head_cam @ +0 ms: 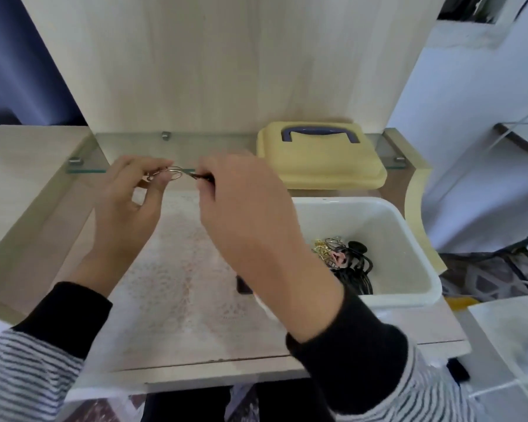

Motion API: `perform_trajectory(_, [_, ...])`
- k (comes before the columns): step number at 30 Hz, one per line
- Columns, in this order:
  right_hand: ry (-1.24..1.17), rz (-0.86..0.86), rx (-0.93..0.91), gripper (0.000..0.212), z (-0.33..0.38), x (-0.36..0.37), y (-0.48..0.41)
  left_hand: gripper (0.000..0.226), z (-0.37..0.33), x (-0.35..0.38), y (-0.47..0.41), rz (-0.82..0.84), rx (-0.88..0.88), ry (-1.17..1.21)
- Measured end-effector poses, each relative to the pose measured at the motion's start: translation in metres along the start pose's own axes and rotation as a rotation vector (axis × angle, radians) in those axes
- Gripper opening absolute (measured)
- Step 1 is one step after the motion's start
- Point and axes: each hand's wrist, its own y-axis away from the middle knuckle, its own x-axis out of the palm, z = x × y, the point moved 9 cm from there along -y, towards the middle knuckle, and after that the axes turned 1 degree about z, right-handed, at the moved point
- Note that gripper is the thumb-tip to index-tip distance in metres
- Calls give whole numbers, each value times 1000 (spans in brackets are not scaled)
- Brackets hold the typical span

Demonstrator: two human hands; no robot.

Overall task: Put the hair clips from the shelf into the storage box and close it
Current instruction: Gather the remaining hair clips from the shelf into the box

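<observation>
Pale desk [409, 327] under a glass shelf [128, 147]: the left hand [125, 205] pinches a blurred silver hair clip [174, 173] at the shelf's near edge, and the right hand [247, 214] pinches its dark end, mostly hidden by fingers [208, 178]. Right of them, the open storage box [409, 226] holds more clips [345, 260], its left corner behind the wrist [317, 287].

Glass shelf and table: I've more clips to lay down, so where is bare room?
The glass shelf is bare from its left bracket to the yellow lid, which covers its right end. The lace mat left of the white storage box is mostly bare. Hair clips crowd the box's middle.
</observation>
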Motion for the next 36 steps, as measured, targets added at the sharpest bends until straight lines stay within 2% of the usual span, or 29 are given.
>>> perform_trajectory(4, [35,431,93,16,-52,-32,-15,17,-47,8,-14,-57,-29,172])
perform_trajectory(7, [1,671,230,21,-95,-47,-8,15,-79,27,-19,6,-83,301])
perform_trajectory(13, [106,985,246,27,-155,-45,18,16,-113,92,-12,340,-258,418])
perform_trajectory(17, [204,1171,195,23,-175,-20,42,8,-122,129,1,579,-300,296])
perform_trajectory(20, [214,1301,231,35,-184,-4,60,7,-122,153,13,786,-334,182])
perform_trajectory(23, [247,1365,232,40,-190,7,69,9,-124,170,24,910,-343,101])
perform_trajectory(26, [256,1394,241,37,-193,16,77,10,-124,181,29,957,-354,19])
perform_trajectory(32, [251,1346,226,34,-195,18,80,13,-120,191,30,967,-288,-109])
perform_trajectory(36, [337,1266,115,35,-188,7,70,16,-118,197,38,987,-279,-146])
